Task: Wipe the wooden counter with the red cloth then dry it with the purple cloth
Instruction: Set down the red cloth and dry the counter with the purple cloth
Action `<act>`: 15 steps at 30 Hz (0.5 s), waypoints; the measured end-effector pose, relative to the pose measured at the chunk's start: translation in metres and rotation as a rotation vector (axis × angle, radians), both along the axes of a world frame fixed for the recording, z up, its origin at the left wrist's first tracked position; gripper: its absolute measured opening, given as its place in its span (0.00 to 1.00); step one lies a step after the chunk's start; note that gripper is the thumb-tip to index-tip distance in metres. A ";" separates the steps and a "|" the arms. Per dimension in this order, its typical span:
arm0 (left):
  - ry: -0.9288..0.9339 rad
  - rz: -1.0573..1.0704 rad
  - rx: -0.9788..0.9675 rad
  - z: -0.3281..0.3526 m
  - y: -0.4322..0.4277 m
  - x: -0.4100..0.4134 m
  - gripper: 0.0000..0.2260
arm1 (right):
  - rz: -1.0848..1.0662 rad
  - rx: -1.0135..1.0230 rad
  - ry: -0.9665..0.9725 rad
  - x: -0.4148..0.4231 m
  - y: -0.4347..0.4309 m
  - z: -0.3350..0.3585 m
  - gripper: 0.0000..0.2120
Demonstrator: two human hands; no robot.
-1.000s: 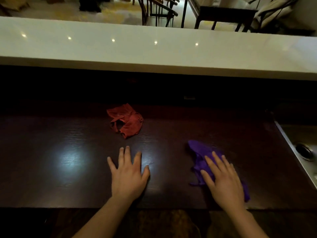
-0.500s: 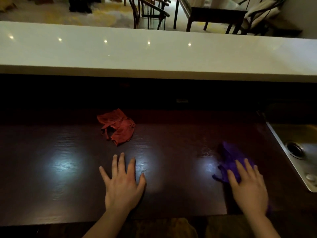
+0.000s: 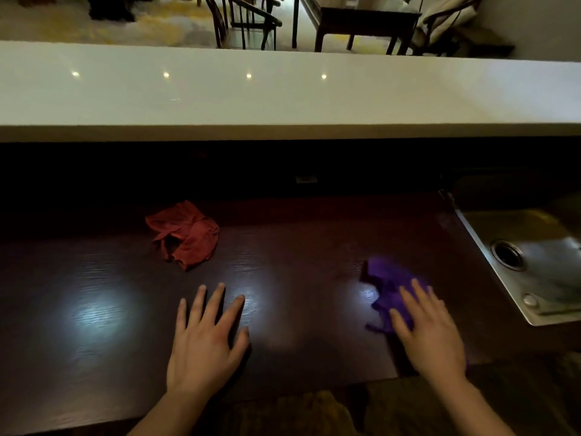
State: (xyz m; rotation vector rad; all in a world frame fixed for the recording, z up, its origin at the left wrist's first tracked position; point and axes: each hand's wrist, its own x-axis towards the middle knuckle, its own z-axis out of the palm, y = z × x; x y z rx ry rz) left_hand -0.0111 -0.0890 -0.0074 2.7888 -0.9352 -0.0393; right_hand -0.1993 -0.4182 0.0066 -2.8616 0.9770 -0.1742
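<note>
While the red cloth (image 3: 184,235) lay unmoved, the right hand (image 3: 429,333), fingers spread flat on the purple cloth (image 3: 390,286), had swept rightward then back along the counter (image 3: 298,262), left hand (image 3: 206,339) splayed empty: drying underway.

Dark wooden counter (image 3: 298,262), glossy, with pale light patches. Lay on it: crumpled red cloth (image 3: 185,234) toward the back left; purple cloth (image 3: 386,284) at the right, pressed flat under the right hand (image 3: 430,335); left hand (image 3: 204,344) spread palm-down near the front edge. Bordered at the right by a steel sink (image 3: 534,262).
</note>
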 end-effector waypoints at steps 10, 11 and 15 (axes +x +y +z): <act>-0.011 0.005 0.006 0.002 -0.001 -0.001 0.25 | 0.328 0.031 0.042 -0.015 0.064 -0.010 0.28; -0.015 0.001 0.011 0.002 -0.001 -0.001 0.26 | 0.288 0.024 0.041 -0.021 0.041 -0.010 0.29; -0.038 -0.023 0.066 0.000 -0.003 0.000 0.26 | -0.181 0.008 0.053 -0.008 -0.069 -0.005 0.29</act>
